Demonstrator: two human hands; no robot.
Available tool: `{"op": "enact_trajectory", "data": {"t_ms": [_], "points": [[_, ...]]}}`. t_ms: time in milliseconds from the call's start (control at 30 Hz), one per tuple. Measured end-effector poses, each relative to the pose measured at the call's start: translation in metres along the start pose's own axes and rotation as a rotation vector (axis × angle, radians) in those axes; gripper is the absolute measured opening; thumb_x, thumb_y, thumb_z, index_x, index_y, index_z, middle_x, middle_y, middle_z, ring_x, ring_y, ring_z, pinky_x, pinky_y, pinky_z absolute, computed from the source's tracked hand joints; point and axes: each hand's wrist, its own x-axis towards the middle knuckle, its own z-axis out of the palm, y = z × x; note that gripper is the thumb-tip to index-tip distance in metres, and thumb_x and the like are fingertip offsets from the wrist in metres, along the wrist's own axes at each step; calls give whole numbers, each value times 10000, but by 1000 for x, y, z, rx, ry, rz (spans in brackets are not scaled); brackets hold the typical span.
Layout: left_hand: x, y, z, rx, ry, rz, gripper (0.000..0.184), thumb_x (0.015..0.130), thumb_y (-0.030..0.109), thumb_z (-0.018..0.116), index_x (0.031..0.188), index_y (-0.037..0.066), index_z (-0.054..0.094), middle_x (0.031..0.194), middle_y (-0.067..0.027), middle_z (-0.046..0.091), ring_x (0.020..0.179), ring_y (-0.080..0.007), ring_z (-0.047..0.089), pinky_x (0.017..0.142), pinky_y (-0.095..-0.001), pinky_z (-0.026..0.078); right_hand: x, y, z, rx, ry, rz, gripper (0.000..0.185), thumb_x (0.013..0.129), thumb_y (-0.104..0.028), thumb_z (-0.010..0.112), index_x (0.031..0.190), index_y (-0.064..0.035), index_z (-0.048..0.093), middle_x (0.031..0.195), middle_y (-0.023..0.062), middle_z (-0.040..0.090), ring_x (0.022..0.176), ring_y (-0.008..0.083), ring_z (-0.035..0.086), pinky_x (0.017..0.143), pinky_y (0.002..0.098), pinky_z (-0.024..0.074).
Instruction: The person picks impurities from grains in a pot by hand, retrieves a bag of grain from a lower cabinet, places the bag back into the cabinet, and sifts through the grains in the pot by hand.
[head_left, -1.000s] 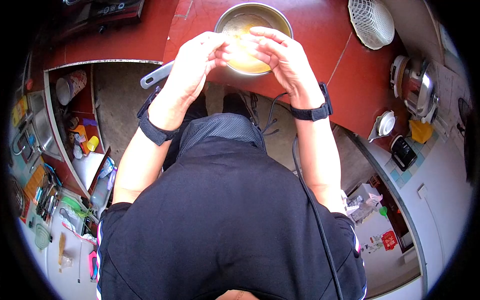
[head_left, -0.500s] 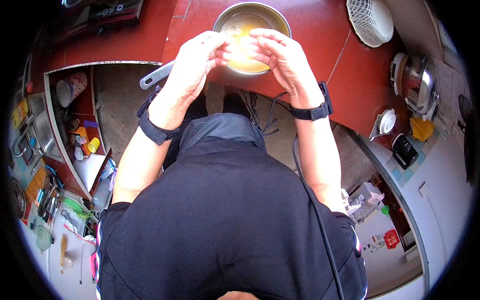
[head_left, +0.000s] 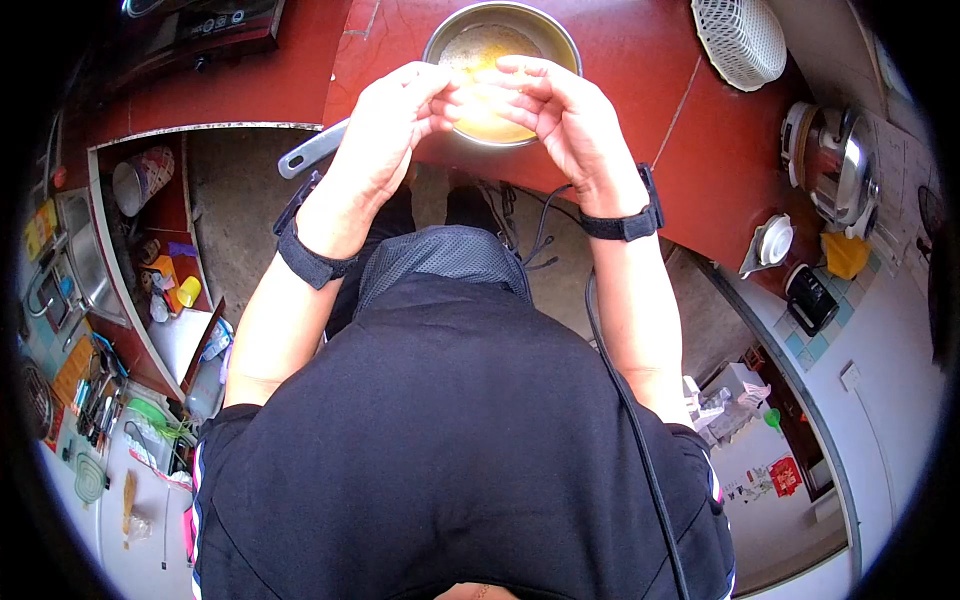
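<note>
A round metal pan [head_left: 436,46] with yellowish contents [head_left: 492,48] sits on the red countertop. A grey handle [head_left: 312,150] sticks out to its lower left, partly behind my left forearm. My left hand [head_left: 405,108] is over the pan's left rim, fingers bent and drawn together toward the thumb. Opposite it, over the right side, my right hand [head_left: 560,108] has its fingers curled in the same way. The fingertips of both hands nearly meet above the pan. Glare and the yellow background hide whatever is between them.
A white perforated basket [head_left: 740,42] stands at the back right, and a black cooktop [head_left: 205,35] at the upper left. Small white bowls [head_left: 773,242] are near the counter's right edge. Below the counter's left part is an open recess [head_left: 230,210]. A black cable [head_left: 630,400] runs along my right side.
My right hand's fingers shift very slightly over the pan. The left hand stays almost in place, and the whole view moves only a little.
</note>
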Motion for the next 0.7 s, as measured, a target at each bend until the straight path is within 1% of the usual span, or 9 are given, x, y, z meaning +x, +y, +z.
{"op": "enact_trajectory", "data": {"t_ms": [67, 167, 267, 367, 567, 700], "points": [[-1, 0, 0, 4, 4, -2, 177, 1021, 193, 564, 1024, 35, 644, 950, -48, 664, 850, -119, 610, 799, -273, 503, -2, -1, 2, -28, 28, 8, 259, 1010, -70, 484, 1173, 106, 580, 1178, 309, 656, 1101, 370, 688, 982, 435, 566], [-1, 0, 1, 7, -3, 4, 178, 1024, 194, 562, 1024, 35, 642, 951, -48, 663, 850, -118, 610, 797, -273, 503, -3, 0, 1, -112, 19, -7, 244, 1004, -65, 506, 1163, 102, 584, 1182, 310, 652, 1117, 371, 679, 994, 438, 562], [-2, -1, 1, 10, -9, 9, 182, 1024, 198, 566, 1027, 33, 640, 952, -48, 662, 850, -117, 609, 794, -273, 503, -1, 4, -1, -8, -18, -40, 246, 1000, -75, 533, 1164, 99, 586, 1171, 299, 659, 1111, 371, 681, 991, 432, 566], [-2, -2, 0, 0, -11, 9, 184, 1022, 202, 572, 1030, 31, 640, 950, -46, 662, 847, -116, 609, 790, -270, 502, -2, 5, -1, 16, -15, -49, 251, 995, -81, 557, 1167, 100, 584, 1166, 295, 661, 1102, 373, 683, 985, 424, 572], [-2, -1, 1, 8, -7, -3, 182, 1020, 203, 575, 1031, 33, 641, 945, -40, 663, 837, -116, 609, 786, -268, 503, -4, 4, 2, -108, 41, -35, 257, 980, -94, 617, 1161, 87, 593, 1132, 263, 686, 1037, 329, 716, 945, 380, 587], [-3, -1, 2, 11, -9, 4, 186, 1022, 203, 571, 1033, 31, 641, 950, -44, 663, 847, -116, 611, 797, -272, 503, -5, 4, 2, -117, 68, -23, 258, 982, -113, 627, 1156, 76, 601, 1115, 245, 697, 1000, 308, 728, 911, 362, 597]]}}
